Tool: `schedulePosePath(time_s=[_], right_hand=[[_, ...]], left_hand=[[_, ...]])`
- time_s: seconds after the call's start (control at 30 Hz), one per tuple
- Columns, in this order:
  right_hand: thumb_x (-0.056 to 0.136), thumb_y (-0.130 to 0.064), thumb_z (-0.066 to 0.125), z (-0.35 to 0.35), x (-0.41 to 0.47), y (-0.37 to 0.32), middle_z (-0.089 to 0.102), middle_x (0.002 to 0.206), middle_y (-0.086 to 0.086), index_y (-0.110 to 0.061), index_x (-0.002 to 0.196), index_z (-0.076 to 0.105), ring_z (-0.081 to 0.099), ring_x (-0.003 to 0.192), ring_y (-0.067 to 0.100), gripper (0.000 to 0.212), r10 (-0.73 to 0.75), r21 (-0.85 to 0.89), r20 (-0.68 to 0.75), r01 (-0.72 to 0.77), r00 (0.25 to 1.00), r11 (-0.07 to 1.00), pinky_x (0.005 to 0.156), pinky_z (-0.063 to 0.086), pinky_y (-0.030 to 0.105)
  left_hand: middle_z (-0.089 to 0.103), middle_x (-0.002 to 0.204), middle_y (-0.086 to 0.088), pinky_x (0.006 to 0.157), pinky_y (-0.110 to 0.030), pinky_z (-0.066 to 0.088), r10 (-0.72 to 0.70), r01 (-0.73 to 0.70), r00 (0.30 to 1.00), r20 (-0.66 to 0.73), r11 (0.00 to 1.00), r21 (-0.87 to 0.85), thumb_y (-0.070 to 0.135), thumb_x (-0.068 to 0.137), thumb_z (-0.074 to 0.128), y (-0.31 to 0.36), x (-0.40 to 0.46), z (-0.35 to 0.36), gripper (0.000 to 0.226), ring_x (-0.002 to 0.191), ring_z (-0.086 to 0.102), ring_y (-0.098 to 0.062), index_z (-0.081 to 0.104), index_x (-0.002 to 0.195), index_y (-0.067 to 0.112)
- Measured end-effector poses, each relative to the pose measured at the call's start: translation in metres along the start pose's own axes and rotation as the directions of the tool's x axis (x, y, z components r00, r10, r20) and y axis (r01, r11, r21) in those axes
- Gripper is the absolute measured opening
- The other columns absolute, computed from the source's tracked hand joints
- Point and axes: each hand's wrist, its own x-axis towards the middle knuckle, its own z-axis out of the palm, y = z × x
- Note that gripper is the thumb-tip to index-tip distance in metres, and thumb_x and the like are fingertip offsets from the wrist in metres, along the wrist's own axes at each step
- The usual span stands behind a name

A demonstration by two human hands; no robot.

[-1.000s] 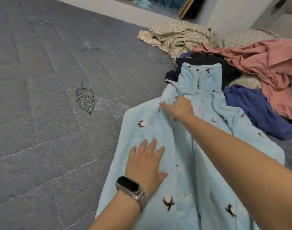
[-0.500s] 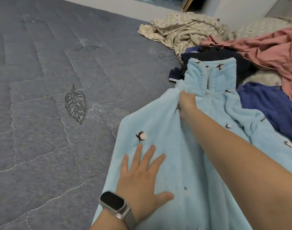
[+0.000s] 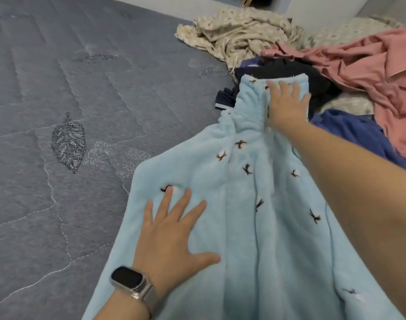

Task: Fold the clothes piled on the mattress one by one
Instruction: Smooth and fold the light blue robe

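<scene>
A light blue fleece garment (image 3: 220, 181) with small cotton-flower embroidery lies spread on the grey quilted mattress (image 3: 70, 88), its collar toward the pile. My left hand (image 3: 172, 229), with a watch on the wrist, presses flat on the garment's left side, fingers spread. My right hand (image 3: 287, 105) lies flat with straight fingers on the collar at the far end. Behind the collar sits the pile: a black piece (image 3: 282, 69), a pink garment (image 3: 368, 72), a dark blue one (image 3: 356, 132) and a beige patterned one (image 3: 238, 33).
The mattress stretches bare to the left, with an embroidered leaf (image 3: 69, 143). A white wall edge (image 3: 174, 5) runs along the far side. A beige patterned pillow or cloth (image 3: 349, 28) lies at the back right.
My right hand let go of the bunched fabric near the shoulder and moved up onto the collar, fingers now flat. My left hand stays pressed on the garment.
</scene>
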Motion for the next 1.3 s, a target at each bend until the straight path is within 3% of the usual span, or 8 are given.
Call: schedulePosePath(time_s=[0.2,0.33,0.53,0.67,0.9,1.13,1.2,1.3], right_hand=[[0.069,-0.046,0.083,-0.014,0.023,0.022,-0.012,0.162,0.008,-0.029,0.152,-0.018,-0.010,0.147,0.041,0.132,0.110,0.030,0.170,-0.117,0.979,0.993,0.114,0.007,0.064],[0.061,-0.030,0.091,-0.016,0.030,0.017,0.023,0.152,0.018,-0.034,0.151,-0.013,0.026,0.138,0.040,0.138,0.212,0.251,0.157,-0.247,0.965,0.936,0.109,0.028,0.054],[0.078,-0.034,0.079,-0.032,0.027,0.032,0.064,0.103,0.013,-0.006,0.126,0.046,0.061,0.080,0.024,0.064,0.279,0.523,0.438,-0.495,0.854,0.694,0.079,0.053,0.036],[0.089,-0.042,0.058,-0.014,0.024,0.052,0.058,0.114,0.017,-0.016,0.095,0.054,0.052,0.112,0.039,0.027,0.209,0.471,0.198,-0.280,0.958,0.836,0.093,0.042,0.042],[0.083,0.005,0.047,0.002,-0.052,0.073,0.046,0.080,-0.011,-0.019,0.102,0.041,0.045,0.069,0.009,0.031,-0.011,0.788,-0.225,0.188,0.974,0.587,0.063,0.034,0.028],[0.060,0.015,0.070,0.023,-0.084,0.138,0.070,0.078,-0.008,-0.019,0.078,0.074,0.062,0.072,0.023,0.039,-0.594,0.257,-0.013,0.577,0.804,0.775,0.079,0.043,0.036],[0.057,0.014,0.062,0.019,-0.079,0.139,0.066,0.064,-0.013,-0.025,0.058,0.068,0.051,0.065,0.015,0.039,-0.574,0.117,0.162,0.562,0.803,0.819,0.081,0.036,0.036],[0.062,0.012,0.057,0.006,-0.068,0.118,0.063,0.059,-0.002,-0.019,0.059,0.066,0.052,0.060,0.025,0.032,-0.460,0.218,-0.097,0.470,0.882,0.855,0.066,0.035,0.031]], left_hand=[[-0.013,0.156,0.021,0.115,-0.044,-0.019,-0.020,0.020,1.000,0.022,1.000,-0.001,0.091,0.046,0.028,0.000,0.000,0.001,0.106,0.140,-0.030,-0.009,0.010,0.145,0.056],[-0.008,0.156,0.022,0.113,-0.042,-0.020,-0.014,0.014,1.000,0.018,1.000,-0.013,0.091,0.046,0.033,-0.002,0.001,0.004,0.105,0.140,-0.027,-0.007,0.015,0.144,0.056],[0.007,0.156,0.021,0.117,-0.045,-0.011,-0.019,0.019,0.999,-0.026,1.000,-0.022,0.091,0.047,0.042,-0.003,0.002,0.010,0.103,0.145,-0.013,-0.010,0.025,0.142,0.055],[0.022,0.155,0.016,0.117,-0.051,0.001,-0.023,0.017,0.996,-0.081,0.998,-0.065,0.092,0.046,0.044,-0.004,0.002,0.014,0.102,0.146,0.000,-0.013,0.037,0.139,0.050],[0.013,0.153,0.023,0.118,-0.047,-0.006,-0.029,0.023,0.997,-0.073,0.996,-0.081,0.093,0.046,0.041,-0.004,0.002,0.014,0.099,0.145,-0.008,-0.006,0.031,0.138,0.055],[0.018,0.155,0.019,0.118,-0.051,-0.001,-0.027,0.021,0.997,-0.077,0.997,-0.070,0.092,0.047,0.040,-0.004,0.001,0.013,0.101,0.147,-0.001,-0.013,0.035,0.139,0.051],[0.019,0.155,0.019,0.118,-0.052,0.002,-0.022,0.018,0.998,-0.067,0.998,-0.057,0.093,0.047,0.039,-0.004,0.001,0.013,0.102,0.148,0.000,-0.015,0.035,0.140,0.050],[0.017,0.155,0.020,0.118,-0.051,0.000,-0.019,0.015,0.998,-0.067,0.998,-0.055,0.093,0.047,0.039,-0.004,0.001,0.014,0.101,0.148,-0.003,-0.014,0.034,0.139,0.051]])
